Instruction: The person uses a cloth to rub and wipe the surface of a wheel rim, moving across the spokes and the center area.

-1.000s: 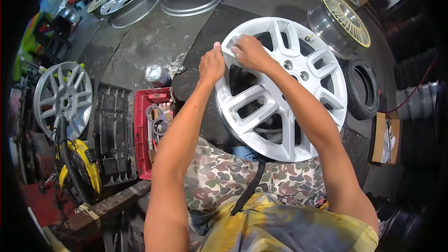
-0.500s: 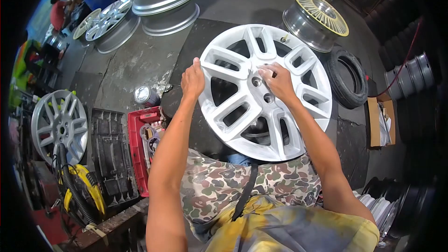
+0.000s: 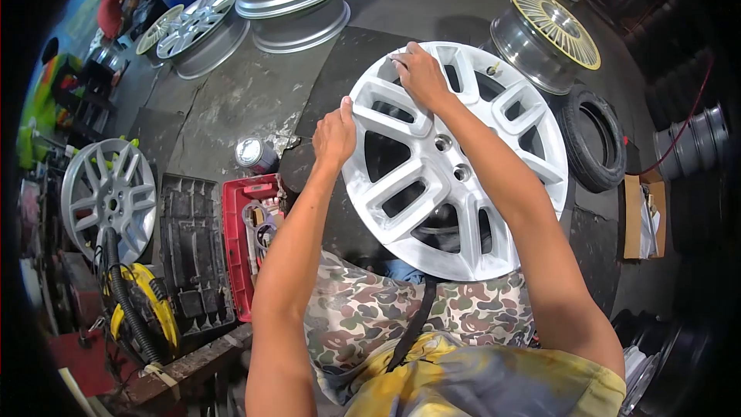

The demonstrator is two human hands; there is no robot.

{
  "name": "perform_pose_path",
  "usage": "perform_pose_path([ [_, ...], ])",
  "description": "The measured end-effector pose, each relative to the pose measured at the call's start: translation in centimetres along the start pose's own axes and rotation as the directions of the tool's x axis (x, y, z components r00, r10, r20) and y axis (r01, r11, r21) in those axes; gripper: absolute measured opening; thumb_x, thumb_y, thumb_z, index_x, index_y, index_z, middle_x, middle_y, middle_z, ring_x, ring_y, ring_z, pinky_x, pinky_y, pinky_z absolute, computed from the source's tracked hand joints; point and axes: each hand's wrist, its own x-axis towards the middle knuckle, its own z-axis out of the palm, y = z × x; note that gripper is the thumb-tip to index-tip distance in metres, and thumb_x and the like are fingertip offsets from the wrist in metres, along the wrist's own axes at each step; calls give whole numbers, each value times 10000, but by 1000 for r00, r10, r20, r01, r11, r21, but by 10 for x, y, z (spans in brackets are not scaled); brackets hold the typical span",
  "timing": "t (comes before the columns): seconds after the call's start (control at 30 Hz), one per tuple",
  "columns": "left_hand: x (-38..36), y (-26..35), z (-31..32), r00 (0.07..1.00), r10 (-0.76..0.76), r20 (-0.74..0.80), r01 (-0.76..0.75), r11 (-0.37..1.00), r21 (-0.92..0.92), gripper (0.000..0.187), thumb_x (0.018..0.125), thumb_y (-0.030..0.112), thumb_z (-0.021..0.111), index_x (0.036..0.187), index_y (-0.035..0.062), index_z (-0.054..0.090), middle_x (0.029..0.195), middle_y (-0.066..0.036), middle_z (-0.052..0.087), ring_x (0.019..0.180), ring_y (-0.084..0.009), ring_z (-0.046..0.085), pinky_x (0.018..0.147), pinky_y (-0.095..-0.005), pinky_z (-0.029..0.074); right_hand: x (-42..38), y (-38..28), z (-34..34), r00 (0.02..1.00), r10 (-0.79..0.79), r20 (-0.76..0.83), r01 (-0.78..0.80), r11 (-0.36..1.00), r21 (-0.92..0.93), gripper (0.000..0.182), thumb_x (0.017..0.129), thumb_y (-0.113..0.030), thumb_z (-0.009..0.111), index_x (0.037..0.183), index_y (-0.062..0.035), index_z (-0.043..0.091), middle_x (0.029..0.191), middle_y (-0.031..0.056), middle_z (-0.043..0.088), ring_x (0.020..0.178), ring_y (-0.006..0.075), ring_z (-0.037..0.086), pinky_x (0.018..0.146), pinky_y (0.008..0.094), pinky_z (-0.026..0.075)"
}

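Observation:
A white-grey alloy wheel rim (image 3: 424,157) lies face up before my lap, with paired spokes, round holes near its hub and whitish smears on its surface. My left hand (image 3: 335,137) is closed around its left edge, thumb pointing up. Over the rim's upper left part, my right hand (image 3: 421,77) has its fingers bent and pressed together close to the outer lip. Whatever is in those fingers, if anything, is too small to make out. The right forearm crosses above the hub and hides part of the spokes.
A red toolbox tray (image 3: 235,251) and a tin can (image 3: 257,154) stand left. Beyond are stacked silver rims (image 3: 301,27) and a yellow-spoked rim (image 3: 532,50). A black tyre (image 3: 575,137) and cardboard box (image 3: 633,224) are right. A person in red (image 3: 110,14) is far left.
My right hand has moved from the hub up and left to the rim's upper outer edge. My left hand keeps its place on the left edge. The whole view has shifted slightly.

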Motion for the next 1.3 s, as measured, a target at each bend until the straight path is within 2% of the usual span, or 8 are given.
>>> perform_pose_path([
  [0.27, -2, 4, -1, 1000, 4, 7, -4, 1000, -1, 694, 1072, 516, 294, 1053, -16, 740, 1078, -323, 687, 1086, -529, 620, 955, -587, 464, 11, -26, 1, 934, -281, 222, 252, 956, 151, 202, 928, -128, 649, 1048, 0, 750, 979, 159, 598, 916, 359, 647, 819, 446, 514],
  [0.4, -5, 4, 0, 1000, 6, -12, -6, 1000, -21, 699, 1073, 520, 292, 1053, -17, 739, 1072, -321, 689, 1079, -526, 625, 954, -583, 468, 15, -4, 10, 954, -269, 131, 279, 958, -70, 208, 900, -63, 642, 1082, -21, 735, 1027, 151, 581, 933, 349, 646, 843, 438, 526],
  [0.73, -3, 3, 0, 1000, -20, -3, 20, 999, -37, 686, 1072, 515, 299, 1060, -13, 737, 1083, -311, 692, 1089, -522, 621, 966, -580, 461, 1, -18, 9, 933, -332, 135, 332, 943, 28, 259, 845, 17, 634, 1099, 2, 687, 1036, 157, 560, 974, 354, 626, 865, 440, 523],
  [0.8, -5, 4, 1, 1000, -3, 1, 3, 999, -32, 686, 1072, 515, 301, 1058, -14, 737, 1083, -312, 691, 1088, -524, 620, 964, -581, 460, -3, -20, 4, 917, -385, 106, 384, 923, 30, 211, 794, 67, 575, 970, 19, 681, 1049, 189, 576, 1011, 361, 630, 899, 445, 534],
  [0.93, -3, 3, 1, 1000, 0, -5, 0, 1000, -20, 686, 1072, 511, 302, 1053, -20, 735, 1079, -313, 690, 1083, -528, 618, 958, -587, 456, 7, 2, 13, 984, -163, 69, 172, 973, -152, 274, 808, 75, 586, 1058, 19, 683, 1029, 198, 552, 1011, 405, 609, 892, 461, 516],
  [1.07, -4, 4, 0, 1000, 9, 5, -9, 1000, -18, 683, 1075, 504, 300, 1050, -23, 734, 1075, -315, 690, 1079, -527, 620, 954, -588, 456, -2, -5, 12, 946, -320, 54, 324, 943, -75, 132, 826, 23, 567, 916, 52, 659, 1073, 216, 600, 1014, 384, 632, 908, 465, 534],
  [1.17, -5, 4, -1, 1000, 11, 0, -11, 1000, -22, 679, 1077, 499, 299, 1048, -22, 734, 1070, -314, 691, 1075, -528, 621, 950, -586, 460, 13, 37, 0, 997, -7, -83, -14, 970, -241, 143, 864, 21, 553, 920, 59, 679, 1083, 225, 605, 983, 413, 644, 893, 485, 538],
  [1.3, -4, 3, 2, 1000, 24, -8, -24, 999, -28, 680, 1078, 500, 296, 1051, -19, 734, 1069, -313, 692, 1073, -526, 622, 943, -584, 467, 6, 25, -4, 982, 140, -127, -166, 958, -235, 139, 883, -9, 571, 893, 53, 694, 1032, 230, 614, 969, 410, 657, 860, 499, 547],
])
